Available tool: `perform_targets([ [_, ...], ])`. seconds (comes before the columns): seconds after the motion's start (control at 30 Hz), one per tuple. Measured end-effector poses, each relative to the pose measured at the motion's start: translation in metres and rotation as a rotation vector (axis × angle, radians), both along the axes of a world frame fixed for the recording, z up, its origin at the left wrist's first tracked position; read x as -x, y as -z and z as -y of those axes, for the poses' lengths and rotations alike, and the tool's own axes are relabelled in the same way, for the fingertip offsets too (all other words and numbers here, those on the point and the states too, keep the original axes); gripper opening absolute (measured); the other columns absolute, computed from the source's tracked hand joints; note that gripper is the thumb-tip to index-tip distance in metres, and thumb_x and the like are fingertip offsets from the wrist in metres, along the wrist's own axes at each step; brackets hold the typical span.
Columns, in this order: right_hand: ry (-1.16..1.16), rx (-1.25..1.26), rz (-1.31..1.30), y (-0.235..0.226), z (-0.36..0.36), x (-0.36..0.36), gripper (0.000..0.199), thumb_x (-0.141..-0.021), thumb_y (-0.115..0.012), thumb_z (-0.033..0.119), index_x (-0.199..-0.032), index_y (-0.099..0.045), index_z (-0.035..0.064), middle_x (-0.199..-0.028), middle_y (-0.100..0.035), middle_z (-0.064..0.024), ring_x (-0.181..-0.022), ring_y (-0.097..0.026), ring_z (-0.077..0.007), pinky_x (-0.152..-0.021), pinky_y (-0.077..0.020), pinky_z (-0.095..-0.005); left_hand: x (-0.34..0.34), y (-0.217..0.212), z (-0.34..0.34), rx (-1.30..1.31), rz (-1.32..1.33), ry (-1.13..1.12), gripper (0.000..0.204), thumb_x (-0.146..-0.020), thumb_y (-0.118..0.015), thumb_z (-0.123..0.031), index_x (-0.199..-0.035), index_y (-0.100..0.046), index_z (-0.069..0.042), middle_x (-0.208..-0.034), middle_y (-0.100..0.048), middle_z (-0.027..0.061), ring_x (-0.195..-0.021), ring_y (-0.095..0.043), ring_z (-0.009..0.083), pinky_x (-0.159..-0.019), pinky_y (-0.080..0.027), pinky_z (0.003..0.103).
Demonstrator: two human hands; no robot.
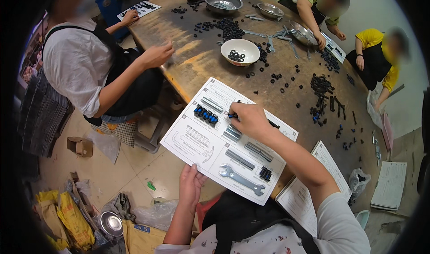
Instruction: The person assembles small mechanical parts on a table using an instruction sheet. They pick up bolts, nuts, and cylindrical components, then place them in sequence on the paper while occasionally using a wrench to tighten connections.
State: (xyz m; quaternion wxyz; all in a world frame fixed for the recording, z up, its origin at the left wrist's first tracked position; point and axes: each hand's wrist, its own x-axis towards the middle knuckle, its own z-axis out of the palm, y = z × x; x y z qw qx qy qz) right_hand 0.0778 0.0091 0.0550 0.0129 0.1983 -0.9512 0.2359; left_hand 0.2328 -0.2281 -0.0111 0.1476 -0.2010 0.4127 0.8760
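A white printed card juts over the table's near edge. My left hand grips its lower left edge, thumb on top. Above the card's middle, my right hand has its fingers pinched on a small black bolt with a blue patch, partly hidden by the fingers. On the card lie a row of black-and-blue bolts, metal tubes, more tubes, an open-end wrench and several short black screws. Part of a black piece shows beside my right wrist.
A white bowl of black rings stands beyond the card. Loose black hardware lies about the wooden table. Stacked printed sheets sit under my right arm. A co-worker sits at left; two others work across at right.
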Motion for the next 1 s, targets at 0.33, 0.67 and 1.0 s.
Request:
perform_targets([
  [0.33, 0.181, -0.037, -0.074, 0.006, -0.005, -0.026, 0.014, -0.084, -0.067, 0.019, -0.089, -0.065, 0.0054, -0.083, -0.066, -0.0107, -0.076, -0.066, -0.0308, -0.068, -0.0513, -0.0443, -0.014, 0.014, -0.007, -0.089, 0.070, 0.070, 0.037, -0.105, -0.046, -0.019, -0.139, -0.043, -0.003, -0.125, -0.062, 0.0112, -0.106, -0.066, 0.0208, -0.090, -0.057, 0.035],
  [0.67, 0.322, 0.075, -0.151, -0.013, -0.031, -0.060, 0.014, -0.086, -0.065, 0.016, -0.089, -0.075, 0.0068, -0.082, -0.069, -0.0119, -0.071, -0.067, -0.0303, -0.065, -0.0529, -0.0396, -0.038, 0.011, -0.040, -0.110, 0.024, 0.194, 0.046, -0.101, -0.051, -0.011, -0.145, -0.036, -0.006, -0.134, -0.054, 0.0112, -0.119, -0.059, 0.0251, -0.101, -0.051, 0.045],
  [1.0, 0.927, 0.251, -0.241, 0.003, -0.196, -0.244, 0.018, -0.088, -0.063, 0.020, -0.094, -0.074, 0.0074, -0.093, -0.071, -0.0123, -0.083, -0.069, -0.0297, -0.076, -0.0540, -0.0391, -0.071, 0.010, -0.059, -0.095, 0.093, 0.470, 0.072, -0.087, -0.063, -0.004, -0.152, -0.034, -0.010, -0.151, -0.042, 0.0108, -0.139, -0.043, 0.0254, -0.115, -0.036, 0.039],
])
